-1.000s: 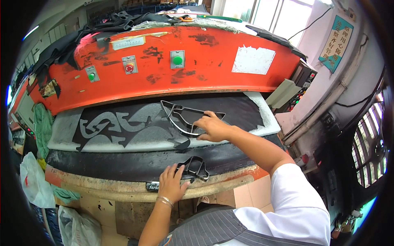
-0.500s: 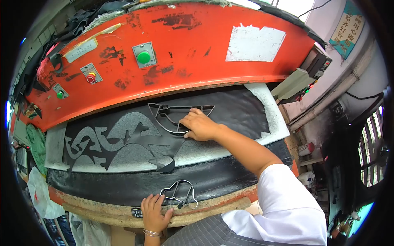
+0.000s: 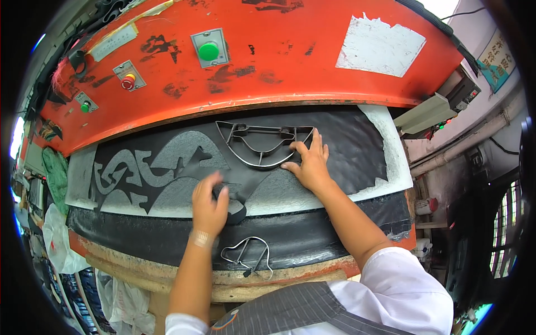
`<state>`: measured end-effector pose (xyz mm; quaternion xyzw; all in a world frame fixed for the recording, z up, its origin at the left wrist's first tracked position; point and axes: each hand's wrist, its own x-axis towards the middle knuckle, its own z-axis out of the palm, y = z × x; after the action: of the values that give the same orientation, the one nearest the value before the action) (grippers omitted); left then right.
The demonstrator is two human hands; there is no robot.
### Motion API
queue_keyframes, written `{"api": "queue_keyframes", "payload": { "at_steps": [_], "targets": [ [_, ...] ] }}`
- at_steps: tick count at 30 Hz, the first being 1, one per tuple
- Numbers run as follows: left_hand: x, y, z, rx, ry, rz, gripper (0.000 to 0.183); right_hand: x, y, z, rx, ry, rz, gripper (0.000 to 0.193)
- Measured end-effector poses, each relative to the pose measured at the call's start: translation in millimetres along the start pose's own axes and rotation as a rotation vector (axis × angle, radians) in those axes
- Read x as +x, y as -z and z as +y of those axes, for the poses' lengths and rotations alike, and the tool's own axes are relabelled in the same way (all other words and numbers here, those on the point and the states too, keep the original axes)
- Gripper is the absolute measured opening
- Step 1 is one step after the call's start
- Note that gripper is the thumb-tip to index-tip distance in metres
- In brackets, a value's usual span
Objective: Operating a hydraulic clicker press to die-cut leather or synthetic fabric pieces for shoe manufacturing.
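On a blk sheet [image 3: 346, 145] under a red machine, toward the sheet's back edge, lies a lg metal frame [image 3: 261, 158], bow-shaped w/ thin struts inside. The R hand [image 3: 314, 167] is at its right end, thumb by the curved edge, fingers spread near the pointed corner; can't tell if they grip. The L hand [image 3: 209, 204], blurred, is over the sheet's front part, thumb & fingers apart, nothing seen in it. Left of the frame, curved gaps in the sheet show the grey top of a pale board [image 3: 397, 151] underneath. Nearer the person, a sm metal frame [image 3: 260, 258] lies at the bench's front edge, on the blk bench strip [image 3: 301, 240] & worn rim. Behind, the red machine [image 3: 290, 67] has a lg green button [image 3: 209, 52], a red button [image 3: 128, 82], a sm green button [image 3: 85, 106] & a white patch [image 3: 381, 44]. Far L: a white plastic bag [image 3: 58, 237].
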<state>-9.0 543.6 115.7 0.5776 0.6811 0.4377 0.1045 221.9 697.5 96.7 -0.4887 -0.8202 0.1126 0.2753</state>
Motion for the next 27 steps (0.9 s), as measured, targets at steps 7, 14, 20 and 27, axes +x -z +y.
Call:
{"api": "queue_keyframes", "payload": {
  "at_steps": [7, 14, 20, 27],
  "targets": [
    [38, -46, -32, 0.165, 0.053, -0.042, 0.022, 3, -7, -2, 0.160, -0.024, -0.043, 0.040],
    [37, -45, -37, 0.094, 0.041, -0.073, 0.020, -2, -12, 4, 0.092, 0.029, -0.017, 0.044],
    [36, -44, -37, 0.142, 0.008, -0.095, 0.026, -3, -11, 5, 0.059, 0.033, -0.039, 0.046],
    [80, 26, -90, -0.412, 0.146, 0.173, 0.030, 20, 13, -29, -0.032, 0.082, 0.111, 0.066]
  ]
}}
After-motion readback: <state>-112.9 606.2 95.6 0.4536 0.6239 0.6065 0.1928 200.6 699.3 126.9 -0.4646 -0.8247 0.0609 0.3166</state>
